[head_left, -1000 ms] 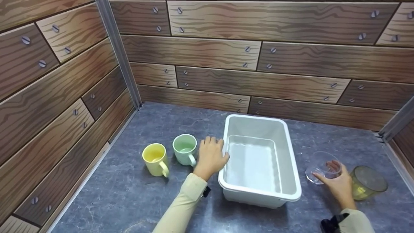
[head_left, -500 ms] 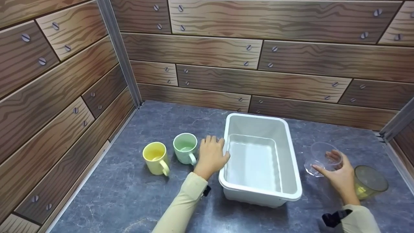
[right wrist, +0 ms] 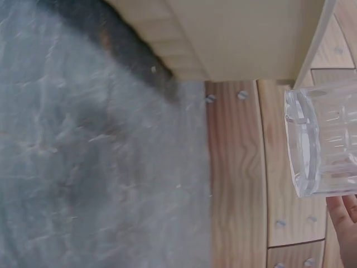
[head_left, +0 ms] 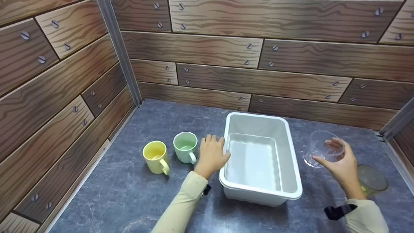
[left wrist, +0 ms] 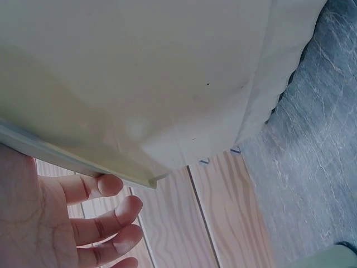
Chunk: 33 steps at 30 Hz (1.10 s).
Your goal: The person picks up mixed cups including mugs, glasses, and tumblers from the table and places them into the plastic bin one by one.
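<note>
In the head view my right hand (head_left: pixel 344 166) grips a clear cup (head_left: pixel 318 150) to the right of a light grey plastic tub (head_left: pixel 258 191). Thumb and fingers lie on opposite sides of the cup. The right wrist view shows its thick, faceted base (right wrist: pixel 304 142) raised above the tabletop, with fingertips under its side. My left hand (head_left: pixel 211 157) rests at the tub's left rim, fingers relaxed and thumb toward the inside. From the left wrist, loosely bent fingers (left wrist: pixel 109 220) appear beside the rim's edge (left wrist: pixel 67 159), the index finger right against it.
A green mug (head_left: pixel 185 147) stands just left of my left hand, with a yellow mug (head_left: pixel 156 158) farther left. Partly behind my right wrist is a yellowish transparent cup (head_left: pixel 372 179). Wood-patterned walls (head_left: pixel 207 74) bound the dark marbled table (head_left: pixel 123 197).
My right hand has lifted the clear cup, which moves up and away in the head view. My left hand, the tub and the mugs stay in place.
</note>
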{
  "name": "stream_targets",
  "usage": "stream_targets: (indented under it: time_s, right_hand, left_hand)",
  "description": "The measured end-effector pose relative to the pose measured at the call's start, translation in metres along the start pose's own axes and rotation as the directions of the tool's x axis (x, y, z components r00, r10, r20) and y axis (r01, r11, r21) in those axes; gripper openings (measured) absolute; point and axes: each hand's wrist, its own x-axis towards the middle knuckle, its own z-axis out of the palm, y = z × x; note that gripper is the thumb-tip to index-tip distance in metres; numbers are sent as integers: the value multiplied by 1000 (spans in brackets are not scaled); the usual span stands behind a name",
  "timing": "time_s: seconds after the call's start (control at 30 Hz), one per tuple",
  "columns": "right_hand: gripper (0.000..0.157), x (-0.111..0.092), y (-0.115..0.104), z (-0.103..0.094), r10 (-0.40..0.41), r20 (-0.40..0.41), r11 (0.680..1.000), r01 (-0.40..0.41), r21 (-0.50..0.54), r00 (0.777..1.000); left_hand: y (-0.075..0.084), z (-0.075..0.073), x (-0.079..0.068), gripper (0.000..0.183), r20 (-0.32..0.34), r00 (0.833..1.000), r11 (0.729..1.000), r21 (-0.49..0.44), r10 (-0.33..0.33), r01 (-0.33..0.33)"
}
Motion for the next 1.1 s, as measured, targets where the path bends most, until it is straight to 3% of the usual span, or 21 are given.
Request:
stream_targets:
  time_s: [0.43,0.63,1.1]
  right_hand:
    - [79,14,-27,-7,-67,34,995,65,71,997]
    - [78,20,-41,-5,-101,55,993,97,73,993]
    - [79,33,-81,7,-171,117,980,156,125,978]
  left_hand:
    - [1,-1,-1,36,-9,1000,1000,-2,4,-4]
    - [1,0,-1,34,-30,1000,1000,12,6,-6]
    - [1,-1,-1,37,-7,1000,1000,10,-1,1]
